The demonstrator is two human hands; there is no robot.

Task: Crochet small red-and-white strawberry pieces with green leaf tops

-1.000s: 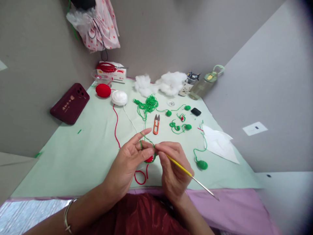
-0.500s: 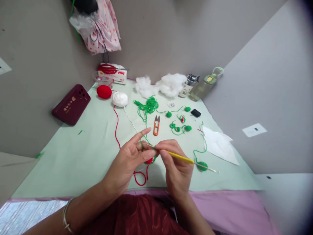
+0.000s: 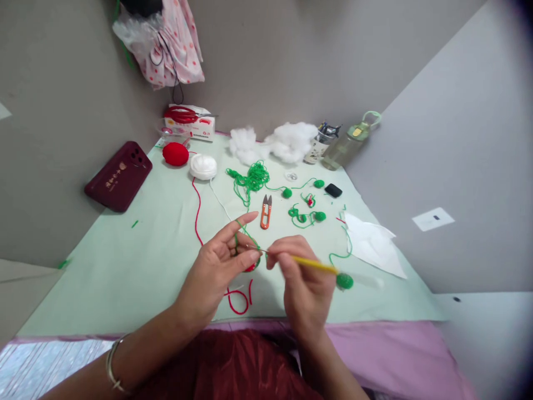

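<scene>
Thumb and fingers of my left hand (image 3: 220, 264) pinch a small red and green crochet piece (image 3: 252, 266), mostly hidden behind the thumb. Green yarn (image 3: 237, 239) loops round its raised index finger and runs back to a loose green tangle (image 3: 256, 176). My right hand (image 3: 306, 283) grips a yellow-handled crochet hook (image 3: 315, 265), whose metal tip reaches the yarn at the top edge of the piece. The hook's rear end is blurred. A red yarn tail (image 3: 238, 303) curls on the table below the piece.
Orange snips (image 3: 266, 214) lie just beyond my hands. Behind sit a red yarn ball (image 3: 175, 154), a white ball (image 3: 203, 166) and white stuffing (image 3: 291, 142). Small green pieces, a green ball (image 3: 344, 281) and white sheets (image 3: 372, 244) lie right; a phone (image 3: 119, 176) stands left.
My right hand and the hook have shifted slightly right, away from my left hand. The crochet piece sits a little higher and further left, more covered by my left thumb.
</scene>
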